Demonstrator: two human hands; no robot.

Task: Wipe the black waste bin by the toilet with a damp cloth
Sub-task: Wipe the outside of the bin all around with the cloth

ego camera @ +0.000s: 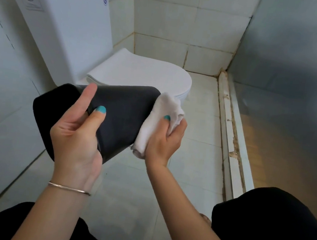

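the black waste bin (123,114) is held off the floor on its side, in front of the toilet (139,73). the left hand (77,129) grips its rim; the right hand (166,140) presses a bunched white cloth (162,116) against its base. it looks light, stiff and smooth, so probably slippery when damp; the rim seems the surest hold.
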